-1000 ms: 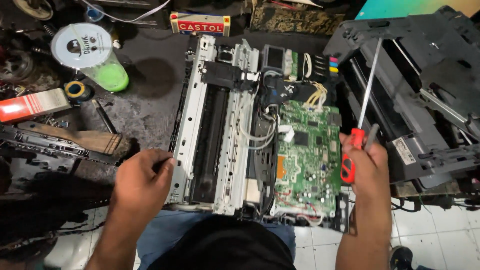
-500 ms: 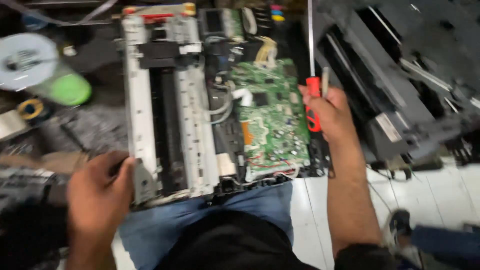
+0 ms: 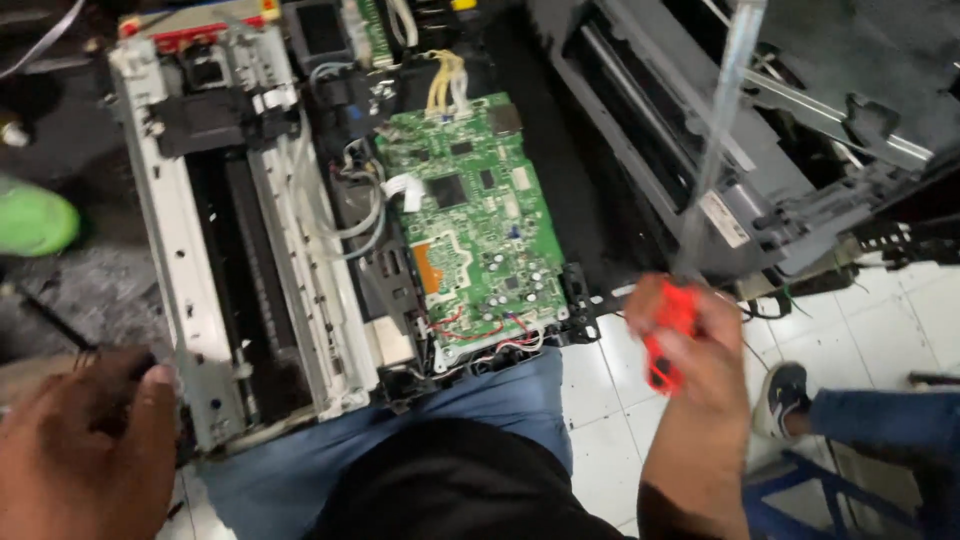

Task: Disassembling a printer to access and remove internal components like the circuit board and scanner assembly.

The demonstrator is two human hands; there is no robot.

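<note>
At the near edge, lap: blue trousers (image 3: 480,410) and a black shirt (image 3: 450,480) were seen beneath the front of the opened printer.
Left hand (image 3: 85,450): it was seen at the lower left, curled closed against the front left corner of the printer's metal frame (image 3: 190,300); whether anything was gripped could not be told.
Right hand (image 3: 690,345): it was closed around the red handle of a screwdriver (image 3: 668,330), held just right of the printer, above the white tiled floor (image 3: 620,400).
Screwdriver shaft: it was blurred and was pointed up and away, across the dark cover part.
Printer chassis: the pale metal frame was laid lengthwise, with a dark slot run down its middle and a black carriage (image 3: 205,120) near its far end.
Circuit board (image 3: 480,220): the green board was seated just right of the frame, with white cables (image 3: 340,210) looped between the two and red wires at its near edge.
Yellow wires (image 3: 445,80): they were bunched just beyond the board's far edge.
Cover assembly (image 3: 740,150): the dark grey plastic part was laid to the right, well past the board.
Green object (image 3: 35,215): it was seen at the left edge on the table (image 3: 80,290).
Another person: a dark shoe (image 3: 785,395) and a blue trouser leg (image 3: 890,420) were seen on the floor at the right.
</note>
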